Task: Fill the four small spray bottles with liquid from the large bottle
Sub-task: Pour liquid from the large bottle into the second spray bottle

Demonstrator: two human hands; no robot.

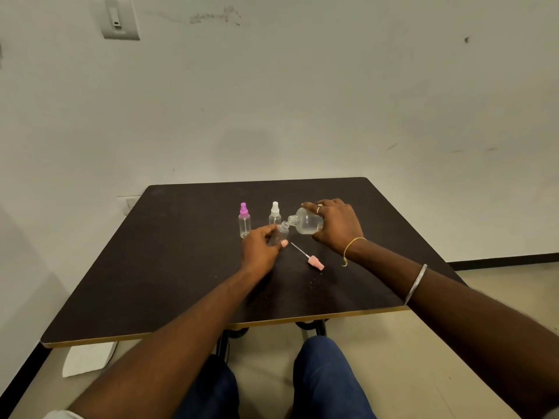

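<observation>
My right hand [337, 226] grips the large clear bottle [304, 221], tipped on its side with its open neck pointing left. The neck meets the mouth of a small uncapped clear bottle [282, 231], tilted and held in my left hand [260, 247]. A pink spray cap with its dip tube [314, 262] lies on the dark table [169, 267] just right of my left hand. Behind stand a small bottle with a purple spray cap [244, 220] and a small bottle with a white spray cap [275, 213], partly hidden by the held bottle.
The table's far edge lies close to a white wall [302, 101]. A wall switch [116, 19] is at the upper left. A white sheet [87, 358] lies on the floor under the table's near left corner. My knees [320, 373] are below the near edge.
</observation>
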